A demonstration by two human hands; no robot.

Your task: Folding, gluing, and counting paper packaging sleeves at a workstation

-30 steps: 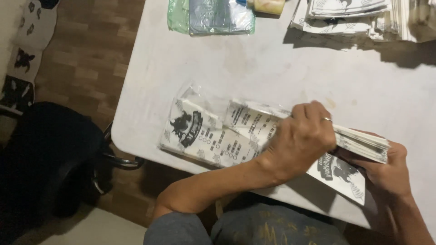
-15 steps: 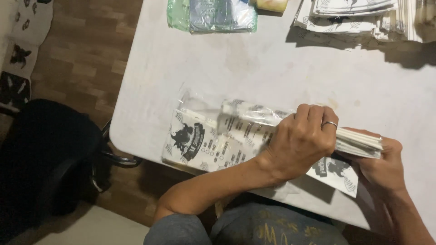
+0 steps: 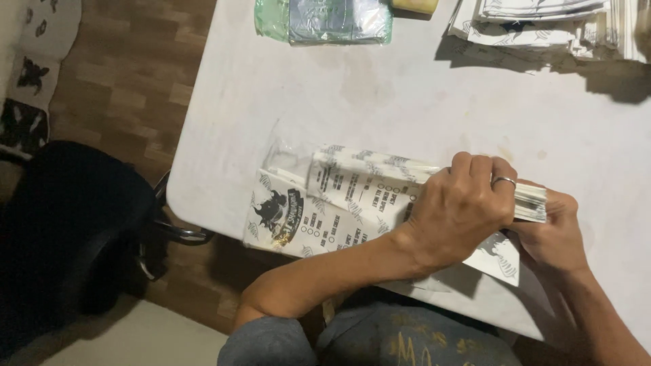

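1. At the far left of the frame a black office chair [image 3: 74,237] stands on the brown wood-pattern floor [image 3: 129,88], beside the edge of the white desk [image 3: 420,102].

2. Left of centre, a clear plastic sleeve [image 3: 285,152] lies flat on the desk, its open mouth towards the left. A stack of white printed paper bags with black fish and bull artwork [image 3: 339,203] sits partly inside it. The long axis of the stack runs left to right across the frame, rising slightly to the right.

3. The left hand [image 3: 461,207] is curled closed over the top of the stack at centre right, a ring on one finger.

4. The right hand [image 3: 556,234] is closed round the right-hand end of the stack, thumb above, fingers mostly hidden beneath.

5. In my judgement, good handling here means keeping the edges squared with both hands, holding the stack in line with the sleeve and moving it evenly so that no corner catches the plastic.

6. Along the top edge lie a green-tinted plastic packet [image 3: 325,20] and, at upper right, a pile of similar white printed paper bags [image 3: 542,20].
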